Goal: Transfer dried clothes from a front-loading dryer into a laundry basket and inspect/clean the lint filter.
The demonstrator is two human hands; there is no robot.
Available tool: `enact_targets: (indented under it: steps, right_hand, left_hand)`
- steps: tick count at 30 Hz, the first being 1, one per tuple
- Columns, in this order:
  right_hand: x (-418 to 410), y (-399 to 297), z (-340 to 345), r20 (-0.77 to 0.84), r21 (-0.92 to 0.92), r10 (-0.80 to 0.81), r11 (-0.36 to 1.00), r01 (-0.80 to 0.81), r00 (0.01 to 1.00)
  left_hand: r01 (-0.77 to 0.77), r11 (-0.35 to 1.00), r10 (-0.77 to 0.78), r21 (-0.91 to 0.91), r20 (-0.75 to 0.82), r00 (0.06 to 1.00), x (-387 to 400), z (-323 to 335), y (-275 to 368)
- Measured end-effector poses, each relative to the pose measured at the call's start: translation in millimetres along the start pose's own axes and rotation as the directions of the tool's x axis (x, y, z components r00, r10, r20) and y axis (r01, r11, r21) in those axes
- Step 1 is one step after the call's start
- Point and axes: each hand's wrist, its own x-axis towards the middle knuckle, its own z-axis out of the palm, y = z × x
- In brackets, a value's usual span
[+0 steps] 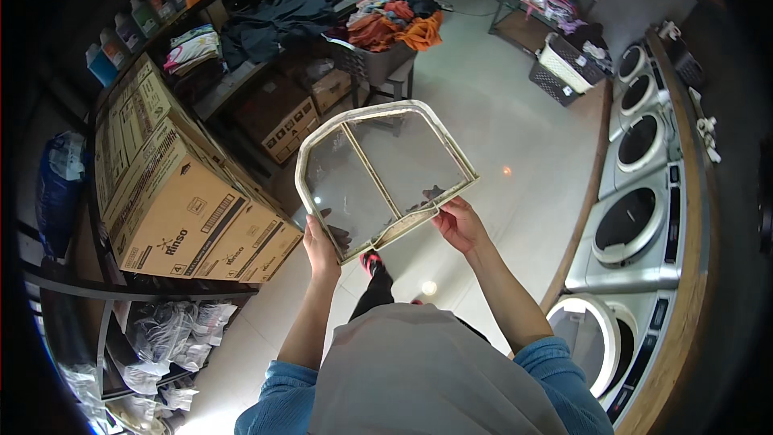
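Both my hands hold up a dryer lint filter screen point(386, 157), a pale plastic frame with rounded far corners, a centre rib and see-through mesh. My left hand point(322, 246) grips its lower left corner, with fingers showing behind the mesh. At the near right edge, my right hand point(460, 223) pinches the rim beside the handle piece point(403, 225). Dark specks of dirt or lint cling along the frame. The screen is tilted in front of my body, above the tiled floor.
Stacked detergent cartons point(199, 217) stand at left above a shelf of plastic-wrapped bundles point(175, 338). A heaped laundry basket point(374, 60) sits ahead on a stool. Front-loading machines point(628, 223) line the right; the nearest door point(584, 338) hangs open. More baskets point(567, 66) stand far right.
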Motion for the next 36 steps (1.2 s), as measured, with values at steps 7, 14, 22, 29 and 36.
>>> enact_targets:
  steps: [7,14,22,29,36]
  right_hand:
    - [135.9,-5.7,11.8,0.271,-0.028,0.078,0.997,-0.073,0.959]
    - [251.2,-17.1,41.5,0.298,-0.165,0.283,0.956,-0.243,0.911]
    - [356.6,-38.0,42.0,0.369,-0.145,0.526,0.847,-0.512,0.766]
    - [447.1,-52.2,61.4,0.367,-0.429,0.699,0.712,-0.555,0.613]
    - [491.1,-62.8,80.9,0.409,-0.599,0.825,0.565,-0.567,0.390]
  left_hand:
    - [-0.078,0.992,0.065,-0.098,-0.129,0.989,92.6,27.6,23.3]
    - [-0.165,0.983,0.147,-0.076,-0.196,0.969,171.8,53.9,68.7]
    - [-0.147,0.979,0.088,-0.143,-0.359,0.929,230.3,77.4,91.2]
    - [-0.286,0.948,0.195,-0.143,-0.450,0.871,263.9,121.1,98.0]
    - [-0.395,0.877,0.183,-0.272,-0.572,0.799,282.9,166.8,88.4]
